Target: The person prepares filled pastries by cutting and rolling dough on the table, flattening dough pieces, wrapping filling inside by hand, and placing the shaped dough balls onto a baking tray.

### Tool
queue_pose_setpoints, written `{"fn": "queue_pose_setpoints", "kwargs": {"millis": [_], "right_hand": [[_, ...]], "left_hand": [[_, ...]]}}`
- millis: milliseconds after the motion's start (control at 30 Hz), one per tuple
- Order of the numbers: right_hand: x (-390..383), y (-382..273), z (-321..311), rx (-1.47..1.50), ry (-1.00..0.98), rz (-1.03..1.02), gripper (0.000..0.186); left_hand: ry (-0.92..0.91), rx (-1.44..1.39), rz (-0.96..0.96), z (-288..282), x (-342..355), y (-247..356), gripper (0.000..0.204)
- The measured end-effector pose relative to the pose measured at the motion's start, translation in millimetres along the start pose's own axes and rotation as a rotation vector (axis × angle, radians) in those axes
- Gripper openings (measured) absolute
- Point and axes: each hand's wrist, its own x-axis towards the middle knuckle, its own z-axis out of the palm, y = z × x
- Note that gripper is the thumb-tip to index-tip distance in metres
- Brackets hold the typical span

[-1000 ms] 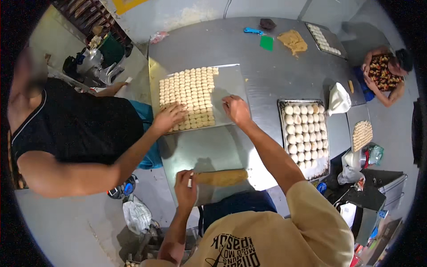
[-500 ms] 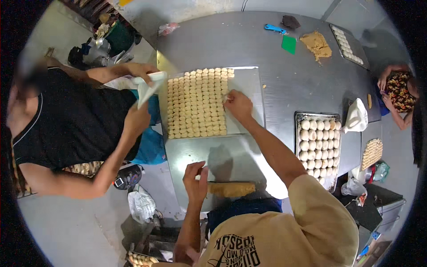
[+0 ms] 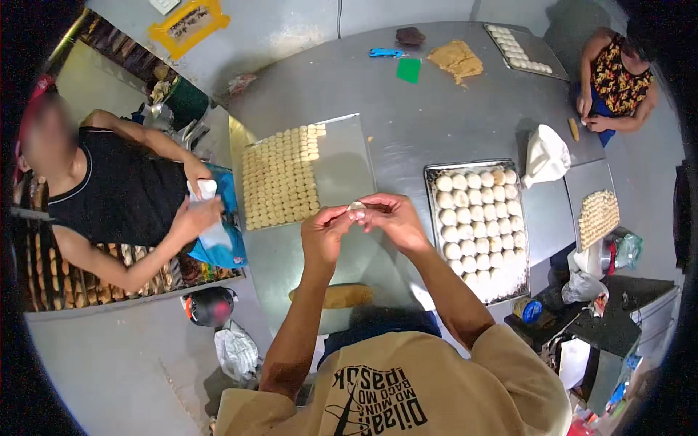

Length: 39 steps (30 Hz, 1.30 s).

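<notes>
1 pale dough piece (image 3: 356, 206) between left hand (image 3: 322, 234) and right hand (image 3: 400, 222)

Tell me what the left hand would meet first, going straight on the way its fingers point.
The left hand would likely meet the small pale piece pinched between both hands first, then the right hand; depth is unclear here.

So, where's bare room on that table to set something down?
On the grey table, beyond the right hand, between the left tray and bun tray; also behind the left tray, left of the green card. The left tray's right part is bare. Crowded: its left part with dough pieces, the bun tray, and the near edge, by the brown roll.
</notes>
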Motion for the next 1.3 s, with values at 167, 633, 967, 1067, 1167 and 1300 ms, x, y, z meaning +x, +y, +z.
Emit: {"fn": "queue_pose_setpoints", "kwargs": {"millis": [167, 633, 967, 1067, 1167, 1300], "right_hand": [[-35, -16, -23, -0.025, -0.107, 0.109, 0.020], [-138, 152, -50, -1.042, -0.384, -0.283, 0.056], [-180, 223, -27, -1.155, -0.120, -0.485, 0.050], [-178, 219, -10, -1.218, -0.129, -0.479, 0.041], [-185, 215, -14, -1.169, 0.021, -0.298, 0.044], [-198, 189, -32, -0.098, 0.284, 0.273, 0.033]], "left_hand": [[-0.008, -0.365, -0.245, 20, -51, -1, 0.027], [0.261, -0.039, -0.414, -45, -195, -115, 0.029], [0.045, -0.254, -0.400, -52, -185, -160, 0.034], [-0.047, -0.315, -0.391, -61, -176, -197, 0.034], [-0.090, -0.388, -0.430, -71, -168, -212, 0.027], [-0.196, -0.375, -0.443, -77, -170, -206, 0.028]]}}
